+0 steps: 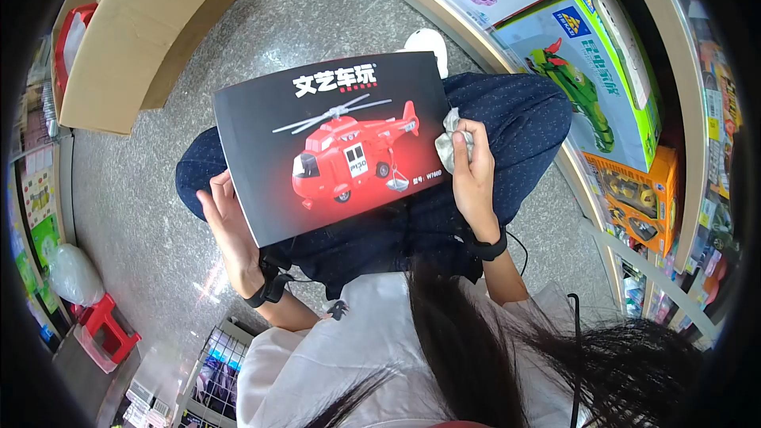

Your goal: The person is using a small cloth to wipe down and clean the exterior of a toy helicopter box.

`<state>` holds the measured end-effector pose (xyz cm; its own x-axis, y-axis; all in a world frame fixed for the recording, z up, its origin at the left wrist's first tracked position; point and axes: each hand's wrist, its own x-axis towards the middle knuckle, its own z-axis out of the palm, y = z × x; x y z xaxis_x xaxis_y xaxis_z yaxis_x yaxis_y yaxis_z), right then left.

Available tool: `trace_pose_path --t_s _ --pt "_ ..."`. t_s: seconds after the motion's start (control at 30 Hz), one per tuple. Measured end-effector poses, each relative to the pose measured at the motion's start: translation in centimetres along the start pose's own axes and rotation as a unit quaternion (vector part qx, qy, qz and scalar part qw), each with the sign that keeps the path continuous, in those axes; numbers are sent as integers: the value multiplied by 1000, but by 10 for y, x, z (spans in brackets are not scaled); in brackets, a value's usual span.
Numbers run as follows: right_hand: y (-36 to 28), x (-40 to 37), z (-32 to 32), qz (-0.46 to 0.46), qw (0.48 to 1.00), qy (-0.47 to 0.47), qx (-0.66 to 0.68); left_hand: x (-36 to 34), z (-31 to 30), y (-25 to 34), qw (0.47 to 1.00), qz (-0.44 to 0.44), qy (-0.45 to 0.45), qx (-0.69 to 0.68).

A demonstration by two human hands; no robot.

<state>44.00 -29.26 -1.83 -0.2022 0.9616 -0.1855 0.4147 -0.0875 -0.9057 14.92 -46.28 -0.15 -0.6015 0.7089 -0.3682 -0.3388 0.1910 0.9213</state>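
A black and red toy box [261, 127] with a red toy helicopter printed on its face lies tilted across my lap, on dark blue trousers [515, 123]. My left hand [231, 226] grips the box at its left edge, with part of the fingers hidden by it. At the opposite edge, my right hand [474, 170] pinches a crumpled grey-white cloth [445, 147], thumb on top. The cloth is close against the right side of the box. Both wrists wear black bands.
Shelving with boxed toys curves along the right, including a green toy box [590, 71] and an orange one [638, 198]. A cardboard carton [131, 55] is at upper left. A red plastic stool [111, 329] and a wire basket [214, 376] are at lower left.
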Motion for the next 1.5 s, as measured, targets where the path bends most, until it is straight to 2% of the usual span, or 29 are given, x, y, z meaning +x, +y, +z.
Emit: trace_pose_path --t_s 0.03,0.1,0.17,0.2,0.27,0.3,0.43,0.6,0.7,0.83,0.9,1.1,1.17,1.2,1.23,1.3,1.37,1.43,1.47,1.5 --pt "-2 -4 -1 0 1000 -3 1 -1 -2 1 999 3 -30 -35" --pt "-5 -10 -4 -21 999 -6 -50 -4 1 1 999 21 -34 -27" --pt "-2 -10 -10 -29 999 -16 -41 -10 15 10 997 19 -32 61" --pt "-8 -7 -16 -41 996 -46 -61 -15 23 20 986 29 -41 158" --pt "-16 5 -27 -94 983 -84 -136 -15 36 24 990 14 -19 140" --pt "-25 12 -31 -111 973 -74 -187 -13 39 24 992 0 2 123" --pt "-61 41 -18 -177 969 -1 -174 -13 39 23 992 17 -15 127" --pt "-106 59 28 -363 898 -138 -206 -9 36 14 992 46 -13 115" --pt "-124 59 56 -408 877 -207 -146 -9 36 11 994 57 -17 89" --pt "-127 67 97 -438 868 -216 -89 -5 36 12 993 72 -15 88" --pt "-121 76 114 -459 847 -261 -58 -5 36 13 994 65 -13 87" --pt "-138 93 115 -463 854 -217 -100 -4 35 7 997 58 -14 53" --pt "-150 90 107 -336 894 -261 -143 -4 35 6 997 61 -6 54" --pt "-158 86 102 -299 888 -288 -199 -4 35 7 997 60 -5 54" --pt "-153 83 103 -298 888 -289 -199 -3 36 7 997 60 -8 55" --pt "-137 78 110 -434 863 -226 -126 -2 36 7 996 63 -8 56" --pt "-131 75 108 -444 849 -235 -163 -2 36 7 995 72 -6 67" --pt "-128 75 112 -550 796 -199 -155 -3 35 8 996 69 -9 62" --pt "-131 69 115 -507 823 -218 -137 -4 35 9 996 63 -16 57" --pt "-133 66 121 -510 821 -220 -132 -4 35 9 996 67 -12 58"
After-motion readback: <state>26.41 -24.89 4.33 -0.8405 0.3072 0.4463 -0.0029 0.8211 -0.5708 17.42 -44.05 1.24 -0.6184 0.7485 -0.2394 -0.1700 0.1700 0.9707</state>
